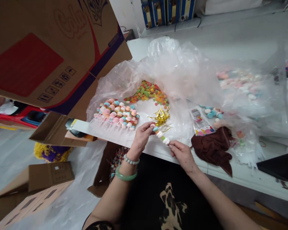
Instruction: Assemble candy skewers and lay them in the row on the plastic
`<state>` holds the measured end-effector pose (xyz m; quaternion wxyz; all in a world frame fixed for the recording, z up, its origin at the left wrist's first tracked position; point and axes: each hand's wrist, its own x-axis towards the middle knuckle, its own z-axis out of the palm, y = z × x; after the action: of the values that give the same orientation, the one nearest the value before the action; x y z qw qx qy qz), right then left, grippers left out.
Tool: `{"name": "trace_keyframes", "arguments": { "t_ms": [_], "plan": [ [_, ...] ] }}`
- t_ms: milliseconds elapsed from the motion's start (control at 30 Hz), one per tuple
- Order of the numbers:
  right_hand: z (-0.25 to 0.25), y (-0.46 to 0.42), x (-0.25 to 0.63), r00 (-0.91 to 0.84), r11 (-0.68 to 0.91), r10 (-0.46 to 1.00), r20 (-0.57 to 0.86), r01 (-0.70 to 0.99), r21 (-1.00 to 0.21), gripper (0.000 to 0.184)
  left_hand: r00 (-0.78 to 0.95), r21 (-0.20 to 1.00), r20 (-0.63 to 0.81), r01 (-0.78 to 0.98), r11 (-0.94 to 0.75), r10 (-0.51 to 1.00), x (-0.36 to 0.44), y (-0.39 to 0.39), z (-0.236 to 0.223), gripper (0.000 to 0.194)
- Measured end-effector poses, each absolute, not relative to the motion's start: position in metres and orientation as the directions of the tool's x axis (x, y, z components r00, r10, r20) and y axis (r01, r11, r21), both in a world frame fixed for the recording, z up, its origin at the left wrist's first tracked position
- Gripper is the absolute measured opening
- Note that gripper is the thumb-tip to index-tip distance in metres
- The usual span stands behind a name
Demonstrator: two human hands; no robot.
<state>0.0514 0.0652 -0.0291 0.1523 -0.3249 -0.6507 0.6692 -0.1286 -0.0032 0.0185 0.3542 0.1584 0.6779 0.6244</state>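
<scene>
Being held at both ends, a candy skewer (161,134) is suspended just above the table's front edge. Its upper end, where a pale blue piece sits, is pinched by the closed fingers (148,126) of the left hand (141,139). Its lower end, with white discs, is gripped by the fingertips (171,145) of the right hand (182,155), and the middle of the skewer is left uncovered between the two hands. A jade bangle (126,174) and a beaded bracelet (131,159) are worn on the left wrist. Just beyond the skewer, a gold tinsel spray (161,117) is seen on a white board (145,140), where rows of pastel candy skewers (116,114) are laid out to the left of the left hand. A heap of ring-shaped candies (147,92) is spread farther back, and a clear plastic sheet (175,60) is bunched around it. To the right of the right hand, a brown cloth (213,149) and a printed packet (201,122) are placed on the table (240,171), while a large cardboard box (50,54) is seen at the left.
</scene>
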Motion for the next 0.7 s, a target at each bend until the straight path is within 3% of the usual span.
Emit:
{"name": "trace_keyframes", "arguments": {
  "t_ms": [267, 700],
  "plan": [
    [-0.032, 0.062, 0.053, -0.744, -0.023, 0.640, -0.195, 0.235, -0.972, 0.024, -0.666, 0.887, -0.369, -0.461, 0.031, 0.649, -0.121, -0.024, 0.010, 0.042],
    [-0.033, 0.054, 0.052, -0.775, 0.117, 0.614, -0.147, 0.274, -0.955, 0.023, -0.706, 0.837, -0.425, -0.544, -0.050, 0.567, -0.118, -0.028, 0.000, 0.046]
  ]
}}
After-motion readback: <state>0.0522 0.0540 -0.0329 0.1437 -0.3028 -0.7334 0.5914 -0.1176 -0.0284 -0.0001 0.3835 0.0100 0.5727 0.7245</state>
